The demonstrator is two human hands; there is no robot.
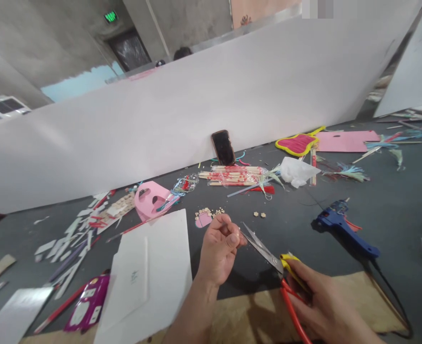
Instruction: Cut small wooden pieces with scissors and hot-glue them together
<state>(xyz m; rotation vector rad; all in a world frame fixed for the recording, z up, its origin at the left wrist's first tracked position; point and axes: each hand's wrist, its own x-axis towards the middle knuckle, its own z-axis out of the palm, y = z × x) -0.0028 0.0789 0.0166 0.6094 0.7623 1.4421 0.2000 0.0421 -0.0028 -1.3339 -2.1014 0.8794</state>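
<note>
A small piece, too thin to be identified, is pinched by the fingers of the left hand above the dark surface. It is thus presented to the parted blades of the scissors, whose handles are gripped by the right hand with curled fingers.

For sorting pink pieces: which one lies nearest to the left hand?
The small pink piece beside the beads, just beyond the left hand; others lie farther.

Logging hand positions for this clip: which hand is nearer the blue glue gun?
Right. The right hand, holding scissors, sits just below the glue gun in the picture; the left hand is farther off to its left.
</note>
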